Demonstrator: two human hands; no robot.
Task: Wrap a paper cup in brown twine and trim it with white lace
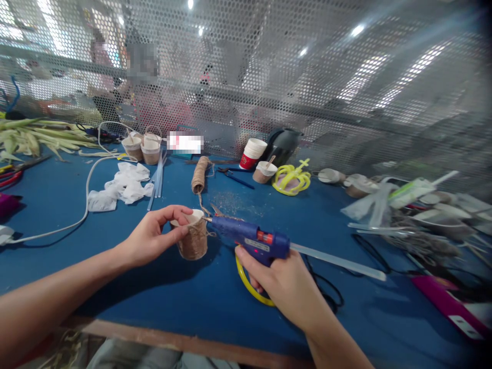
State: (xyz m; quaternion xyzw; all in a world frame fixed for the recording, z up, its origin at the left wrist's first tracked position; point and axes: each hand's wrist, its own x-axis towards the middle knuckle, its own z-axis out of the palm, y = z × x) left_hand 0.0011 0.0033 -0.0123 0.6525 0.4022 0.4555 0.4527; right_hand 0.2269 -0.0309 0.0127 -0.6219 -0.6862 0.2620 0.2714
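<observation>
The cup (192, 243) is held by the left hand (156, 237), thumb and fingers closed at its rim; to its right, the glue gun (249, 237) is gripped by the right hand (286, 279), its nozzle near the rim; beyond the cup, twine (199, 175) is seen

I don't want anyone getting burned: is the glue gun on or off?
On, it seems: a small red light glows on the blue glue gun in the right hand. Nozzle heat cannot be told.
</observation>
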